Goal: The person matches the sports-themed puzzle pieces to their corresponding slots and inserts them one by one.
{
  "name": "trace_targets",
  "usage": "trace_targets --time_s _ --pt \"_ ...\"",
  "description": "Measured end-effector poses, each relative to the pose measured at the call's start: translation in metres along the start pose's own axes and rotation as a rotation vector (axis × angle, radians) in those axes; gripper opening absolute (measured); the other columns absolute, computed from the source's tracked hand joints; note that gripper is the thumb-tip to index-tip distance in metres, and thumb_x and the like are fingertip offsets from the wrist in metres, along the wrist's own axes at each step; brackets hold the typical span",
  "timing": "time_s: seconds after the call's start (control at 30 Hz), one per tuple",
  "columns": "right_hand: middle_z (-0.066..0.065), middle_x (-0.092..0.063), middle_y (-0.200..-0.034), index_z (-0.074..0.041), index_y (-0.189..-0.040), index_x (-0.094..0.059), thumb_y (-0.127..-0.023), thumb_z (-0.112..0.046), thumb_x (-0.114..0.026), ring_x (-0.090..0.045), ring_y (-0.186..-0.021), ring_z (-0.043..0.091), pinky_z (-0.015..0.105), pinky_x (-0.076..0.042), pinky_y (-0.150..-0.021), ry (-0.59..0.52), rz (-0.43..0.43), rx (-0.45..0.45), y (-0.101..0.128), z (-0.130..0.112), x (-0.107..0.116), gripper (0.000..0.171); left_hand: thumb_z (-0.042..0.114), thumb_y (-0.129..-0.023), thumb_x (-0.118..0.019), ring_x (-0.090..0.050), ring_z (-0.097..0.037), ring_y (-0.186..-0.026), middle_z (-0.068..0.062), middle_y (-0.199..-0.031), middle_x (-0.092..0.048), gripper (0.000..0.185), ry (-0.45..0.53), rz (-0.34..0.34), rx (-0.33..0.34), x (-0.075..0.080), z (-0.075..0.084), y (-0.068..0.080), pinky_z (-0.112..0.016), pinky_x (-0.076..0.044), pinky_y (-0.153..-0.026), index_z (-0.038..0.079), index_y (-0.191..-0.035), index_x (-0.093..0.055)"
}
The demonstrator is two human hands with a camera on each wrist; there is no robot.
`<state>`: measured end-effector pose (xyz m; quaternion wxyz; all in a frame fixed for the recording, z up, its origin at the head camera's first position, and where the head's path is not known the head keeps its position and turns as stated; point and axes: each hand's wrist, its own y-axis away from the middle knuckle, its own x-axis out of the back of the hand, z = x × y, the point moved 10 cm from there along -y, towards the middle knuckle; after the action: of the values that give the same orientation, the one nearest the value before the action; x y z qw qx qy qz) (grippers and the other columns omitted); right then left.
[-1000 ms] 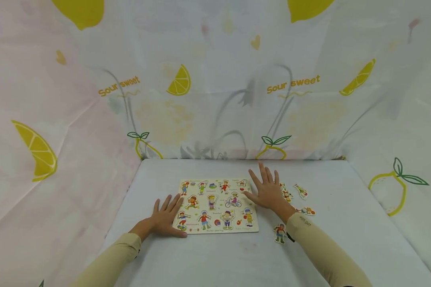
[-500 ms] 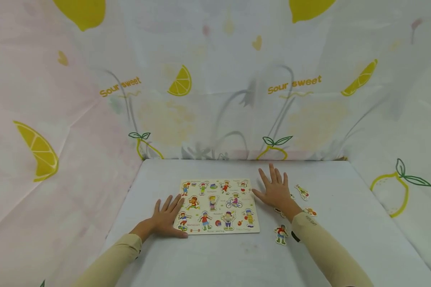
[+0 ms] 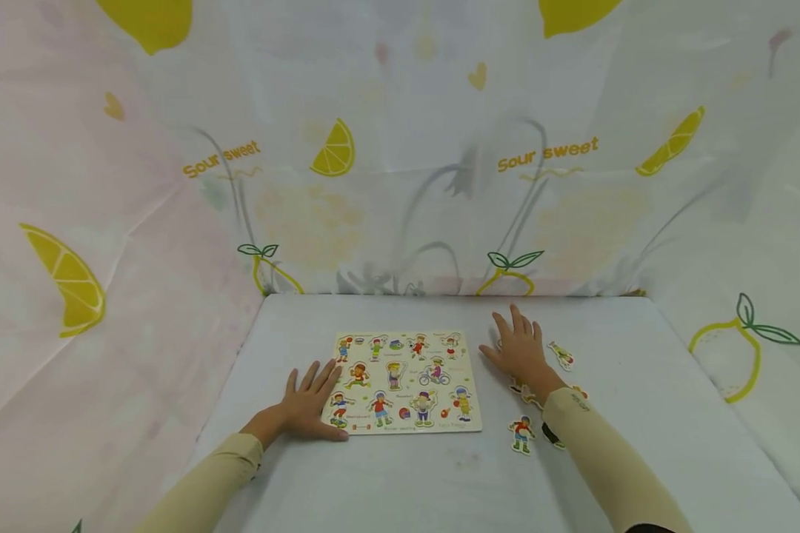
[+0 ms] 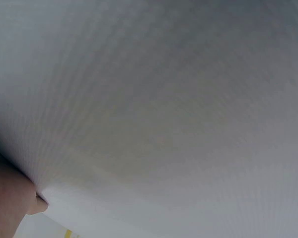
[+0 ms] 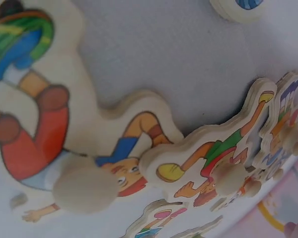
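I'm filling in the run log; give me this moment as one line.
left hand: flat on puzzle board edge | right hand: open, over loose figure pieces right of board | surface: white table

White table [image 3: 440,481] — lemon-print cloth walls [image 3: 400,185] (lettered "Sour sweet") on three sides, evenly lit.

A blurred pale surface [image 4: 179,109] fills the view above a fingertip [image 4: 12,206].
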<state>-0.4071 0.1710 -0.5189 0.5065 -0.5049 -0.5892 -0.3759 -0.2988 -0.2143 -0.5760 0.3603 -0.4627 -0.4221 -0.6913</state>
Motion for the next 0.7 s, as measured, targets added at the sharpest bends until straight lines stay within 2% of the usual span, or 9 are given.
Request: trace_targets --time_s 0.13,0.27,0.43,0.57,0.7 --pt "0.028 -0.014 -0.16 -0.01 -0.153 -0.03 -0.09 -0.051 -0.065 -0.029 -0.14 0.052 0.066 -0.019 -0.115 -0.031 0.011 -0.016 -0.003 0.008 0.001 0.083 0.086 -0.067 -0.061 0.003 -0.043 -0.152 -0.012 -0.168 0.001 0.132 0.005 -0.004 0.0 0.001 0.0 0.001 -0.073 0.003 -0.113 0.01 -0.16 -0.006" --pt "0.029 -0.026 -0.155 -0.007 -0.15 -0.034 -0.092 -0.049 -0.065 -0.034 -0.136 0.052 0.067 -0.026 -0.11 -0.073 0.002 -0.035 -0.003 0.019 -0.003 0.078 0.086 -0.067 -0.062 0.003 -0.044 -0.152 -0.013 -0.168 0.001 0.132 0.013 -0.005 -0.001 0.001 0.0 0.002 -0.073 0.003 -0.113 0.01 -0.16 -0.007" --pt "0.029 -0.049 -0.141 -0.003 -0.147 -0.04 -0.094 -0.037 -0.067 -0.047 -0.127 0.05 0.064 -0.04 -0.102 -0.283 -0.014 -0.049 -0.001 0.03 -0.01 0.069 0.085 -0.068 -0.062 0.002 -0.045 -0.152 -0.014 -0.167 0.0 0.131 0.038 0.004 -0.016 0.0 0.001 0.003 -0.074 0.005 -0.112 0.008 -0.159 -0.008" --pt "0.029 -0.05 -0.14 0.001 -0.144 -0.043 -0.092 -0.026 -0.071 -0.048 -0.128 0.047 0.06 -0.041 -0.104 -0.427 -0.001 -0.054 0.0 0.035 -0.012 0.065 0.087 -0.067 -0.061 0.003 -0.045 -0.152 -0.013 -0.168 0.001 0.132 0.055 0.028 -0.028 0.001 0.0 0.003 -0.074 0.007 -0.111 0.01 -0.16 -0.006" --pt "0.032 -0.047 -0.141 0.006 -0.136 -0.051 -0.088 -0.018 -0.074 -0.047 -0.128 0.049 0.06 -0.04 -0.105 -0.455 0.039 -0.058 0.004 0.037 -0.009 0.058 0.09 -0.066 -0.057 0.005 -0.043 -0.152 -0.01 -0.168 0.003 0.132 0.058 0.043 -0.033 -0.002 -0.002 0.0 -0.073 0.01 -0.111 0.013 -0.16 -0.004"
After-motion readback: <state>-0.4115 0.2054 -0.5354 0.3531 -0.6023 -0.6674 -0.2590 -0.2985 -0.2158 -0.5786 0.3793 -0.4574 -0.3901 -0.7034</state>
